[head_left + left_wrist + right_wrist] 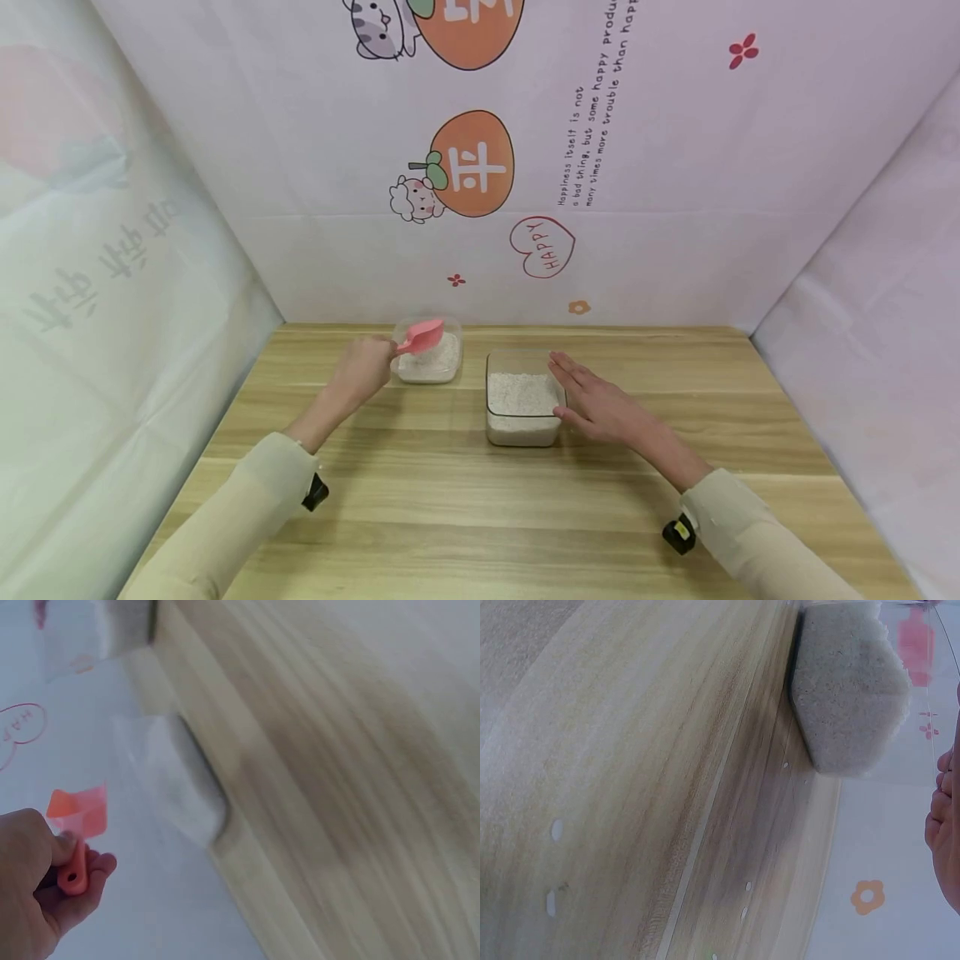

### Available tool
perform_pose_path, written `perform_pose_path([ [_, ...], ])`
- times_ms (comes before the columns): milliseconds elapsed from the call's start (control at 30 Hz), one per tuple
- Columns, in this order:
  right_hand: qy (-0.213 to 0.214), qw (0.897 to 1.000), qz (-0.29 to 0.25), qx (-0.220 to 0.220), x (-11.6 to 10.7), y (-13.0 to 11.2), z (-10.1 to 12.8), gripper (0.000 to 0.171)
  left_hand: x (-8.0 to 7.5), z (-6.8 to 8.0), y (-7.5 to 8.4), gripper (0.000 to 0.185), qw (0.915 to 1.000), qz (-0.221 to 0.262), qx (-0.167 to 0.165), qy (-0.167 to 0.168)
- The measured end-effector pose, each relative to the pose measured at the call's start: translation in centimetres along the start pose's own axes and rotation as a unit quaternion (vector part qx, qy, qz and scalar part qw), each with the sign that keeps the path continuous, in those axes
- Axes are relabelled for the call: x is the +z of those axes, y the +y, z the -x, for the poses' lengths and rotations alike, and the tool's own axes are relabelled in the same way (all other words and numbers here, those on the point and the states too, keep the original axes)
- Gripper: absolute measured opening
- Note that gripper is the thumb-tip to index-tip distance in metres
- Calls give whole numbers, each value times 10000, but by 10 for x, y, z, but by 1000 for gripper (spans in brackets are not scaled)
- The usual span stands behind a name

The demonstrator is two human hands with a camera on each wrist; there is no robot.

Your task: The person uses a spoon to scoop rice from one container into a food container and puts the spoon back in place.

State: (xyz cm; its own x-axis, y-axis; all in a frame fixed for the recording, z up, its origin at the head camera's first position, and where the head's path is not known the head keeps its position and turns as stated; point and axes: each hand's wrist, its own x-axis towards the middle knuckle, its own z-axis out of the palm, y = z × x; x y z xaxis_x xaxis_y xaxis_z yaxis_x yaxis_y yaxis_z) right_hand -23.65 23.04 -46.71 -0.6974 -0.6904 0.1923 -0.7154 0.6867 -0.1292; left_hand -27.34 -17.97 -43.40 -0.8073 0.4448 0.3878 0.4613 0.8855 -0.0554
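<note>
My left hand (363, 367) grips a pink scoop (424, 336) by its handle, fingers curled round it. The scoop is above a small clear container (426, 378) that holds white grains; whether anything is in the scoop I cannot tell. To its right stands a larger clear container (522, 437), partly filled with rice-like white grains (522, 393). At this container's right wall is my right hand (596, 404), its fingers extended along the rim and the thumb near the front corner. In the left wrist view the scoop (82, 814) shows above the small container (184, 780).
Both containers stand on a wooden table (420, 517), near its back edge. A white printed sheet (652, 258) rises behind it, with more white sheets at both sides. Several loose white grains (556, 829) lie on the table in the right wrist view.
</note>
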Motion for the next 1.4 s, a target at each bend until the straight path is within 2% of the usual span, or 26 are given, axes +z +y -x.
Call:
perform_pose_path([
  [100,-12,10000,14,18,0,2,0,71,-11,-7,7,15,9986,512,-106,-2],
  [233,-10,10000,4,17,-2,4,1,71,-29,-17,21,16,9967,797,120,-13],
  [300,8,10000,-8,13,-2,5,1,72,-40,-24,29,14,9963,784,302,-164],
  [367,19,10000,18,21,-1,6,2,72,-51,-30,39,12,9955,709,396,-487],
  [500,80,10000,37,37,1,8,2,72,-65,-44,56,19,9919,468,587,-1021],
  [633,71,9999,20,68,1,8,2,72,-70,-59,74,18,9878,20,1108,-1092],
  [733,-17,9999,15,136,0,6,3,72,-67,-71,91,17,9777,-382,1759,-1080],
  [867,-74,9998,-5,182,-2,4,4,73,-55,-87,116,25,9580,-865,2552,-976],
  [1000,-84,9998,-30,172,-4,1,5,72,-42,-102,139,26,9427,-1240,2886,-1127],
  [1200,-101,9998,-29,140,-5,-3,6,72,-29,-123,162,21,9263,-1533,2963,-1752],
  [1267,-100,9998,-40,156,-4,-4,5,72,-25,-130,164,21,9283,-1367,2863,-1939],
  [1333,-93,9998,-62,174,-3,-4,4,72,-18,-136,161,21,9363,-972,2662,-2075],
  [1400,-87,9998,-84,172,-2,-5,3,72,-9,-140,155,25,9470,-337,2369,-2142],
])
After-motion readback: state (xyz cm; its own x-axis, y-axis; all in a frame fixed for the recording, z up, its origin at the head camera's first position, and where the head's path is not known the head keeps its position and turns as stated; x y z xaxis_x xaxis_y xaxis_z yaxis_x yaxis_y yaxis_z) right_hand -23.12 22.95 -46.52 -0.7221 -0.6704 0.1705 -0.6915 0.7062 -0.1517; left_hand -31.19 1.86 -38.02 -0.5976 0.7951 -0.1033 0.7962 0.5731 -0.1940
